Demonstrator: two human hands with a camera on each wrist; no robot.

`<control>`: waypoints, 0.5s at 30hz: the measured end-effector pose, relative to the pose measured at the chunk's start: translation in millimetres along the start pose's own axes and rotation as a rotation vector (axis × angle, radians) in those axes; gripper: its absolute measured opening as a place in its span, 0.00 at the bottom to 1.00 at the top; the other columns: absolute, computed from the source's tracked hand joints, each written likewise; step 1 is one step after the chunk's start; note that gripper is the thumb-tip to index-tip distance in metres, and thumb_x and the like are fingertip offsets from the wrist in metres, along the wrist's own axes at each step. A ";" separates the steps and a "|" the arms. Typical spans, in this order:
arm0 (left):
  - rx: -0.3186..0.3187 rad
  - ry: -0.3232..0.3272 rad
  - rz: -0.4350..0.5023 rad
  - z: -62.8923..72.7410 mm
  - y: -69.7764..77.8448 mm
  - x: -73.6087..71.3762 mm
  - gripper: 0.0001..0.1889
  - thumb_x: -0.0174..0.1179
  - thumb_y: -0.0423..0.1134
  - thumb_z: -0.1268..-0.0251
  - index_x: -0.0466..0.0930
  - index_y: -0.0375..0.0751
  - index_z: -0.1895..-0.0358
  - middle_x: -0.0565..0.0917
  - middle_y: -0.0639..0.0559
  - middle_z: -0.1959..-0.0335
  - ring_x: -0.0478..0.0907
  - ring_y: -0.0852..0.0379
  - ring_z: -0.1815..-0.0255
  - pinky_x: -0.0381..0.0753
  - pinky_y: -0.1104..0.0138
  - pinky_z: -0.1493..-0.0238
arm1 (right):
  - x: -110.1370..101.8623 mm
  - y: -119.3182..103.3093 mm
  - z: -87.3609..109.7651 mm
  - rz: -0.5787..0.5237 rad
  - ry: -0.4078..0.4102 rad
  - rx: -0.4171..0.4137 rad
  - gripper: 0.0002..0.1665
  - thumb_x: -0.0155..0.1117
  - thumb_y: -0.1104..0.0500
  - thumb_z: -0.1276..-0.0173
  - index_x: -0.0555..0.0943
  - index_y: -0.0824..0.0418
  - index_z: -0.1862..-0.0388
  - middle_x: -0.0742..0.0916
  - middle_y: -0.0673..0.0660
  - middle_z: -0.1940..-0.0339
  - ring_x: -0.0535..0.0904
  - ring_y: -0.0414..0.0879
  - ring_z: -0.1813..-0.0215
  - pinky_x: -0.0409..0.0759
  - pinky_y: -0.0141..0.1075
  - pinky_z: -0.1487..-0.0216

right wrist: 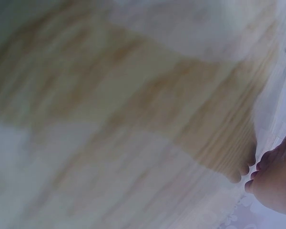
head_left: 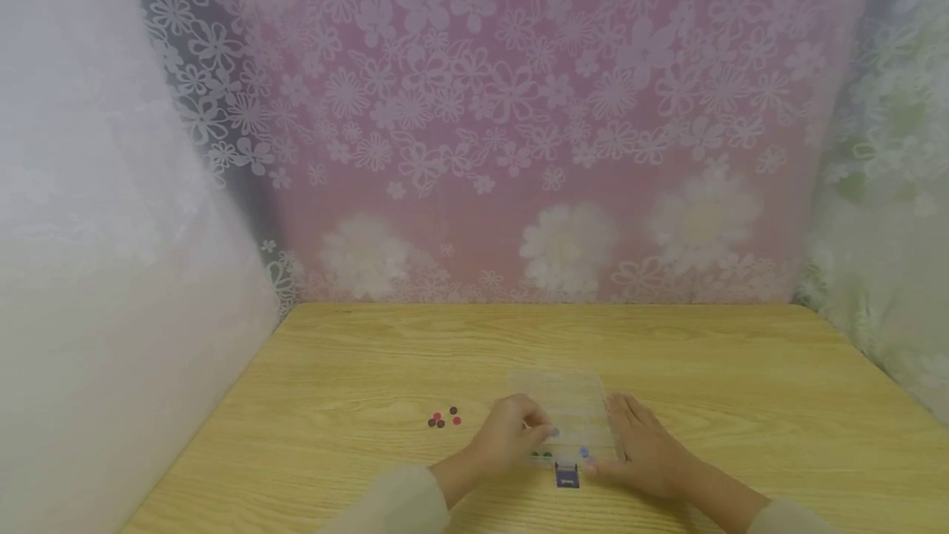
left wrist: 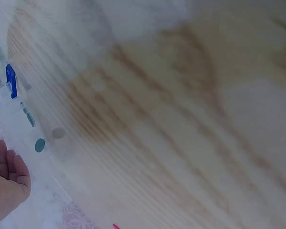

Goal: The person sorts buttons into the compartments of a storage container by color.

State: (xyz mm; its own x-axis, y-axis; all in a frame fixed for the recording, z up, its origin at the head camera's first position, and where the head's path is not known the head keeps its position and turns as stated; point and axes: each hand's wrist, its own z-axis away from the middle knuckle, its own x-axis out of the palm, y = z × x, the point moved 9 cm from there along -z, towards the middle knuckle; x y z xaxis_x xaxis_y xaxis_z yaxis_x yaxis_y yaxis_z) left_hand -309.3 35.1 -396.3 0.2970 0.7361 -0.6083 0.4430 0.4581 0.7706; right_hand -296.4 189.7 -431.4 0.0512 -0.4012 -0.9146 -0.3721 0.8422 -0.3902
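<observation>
A clear plastic box point(head_left: 559, 390) with a blue-purple latch point(head_left: 567, 478) lies on the table. My left hand point(head_left: 504, 437) is over its left part and pinches a small blue disc point(head_left: 554, 433) between thumb and fingertips. Along the box's near edge are green discs point(head_left: 547, 455) on the left and blue discs point(head_left: 585, 452) on the right. The left wrist view also catches a green disc point(left wrist: 39, 145) near the left hand's fingers. Against the box's right side rests my right hand point(head_left: 648, 453), its fingers extended and its thumb near the front edge.
Several loose red discs point(head_left: 456, 421) and dark discs point(head_left: 441, 424) lie on the wooden table point(head_left: 334, 435) left of the box. A pink flowered cloth point(head_left: 511, 147) hangs behind the table, with pale cloths point(head_left: 111, 229) at the sides.
</observation>
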 end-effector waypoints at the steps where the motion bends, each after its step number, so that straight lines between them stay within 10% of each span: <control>1: 0.007 0.000 0.006 -0.4 0.6 1.3 0.04 0.60 0.34 0.41 0.81 0.38 0.71 0.79 0.55 0.72 0.70 0.71 0.70 0.73 0.78 0.68 | -0.2 0.2 -0.3 0.003 0.003 -0.001 0.64 0.58 0.30 0.45 0.49 0.79 0.32 0.57 0.79 0.32 0.51 0.74 0.31 0.54 0.67 0.37; 15: 0.034 -0.006 -0.018 -9.9 5.9 18.2 0.04 0.61 0.33 0.41 0.82 0.37 0.71 0.79 0.56 0.72 0.70 0.72 0.69 0.74 0.79 0.65 | 0.6 0.6 -0.8 0.026 0.017 -0.010 0.65 0.58 0.29 0.45 0.51 0.79 0.32 0.59 0.79 0.32 0.53 0.74 0.31 0.56 0.66 0.37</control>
State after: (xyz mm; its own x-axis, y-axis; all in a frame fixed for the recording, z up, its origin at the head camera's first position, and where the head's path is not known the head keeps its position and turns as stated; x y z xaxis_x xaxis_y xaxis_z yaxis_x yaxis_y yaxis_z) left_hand -309.7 56.1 -400.9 0.2941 0.7248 -0.6231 0.4766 0.4539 0.7529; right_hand -297.4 189.7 -432.1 0.0257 -0.3854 -0.9224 -0.3822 0.8488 -0.3653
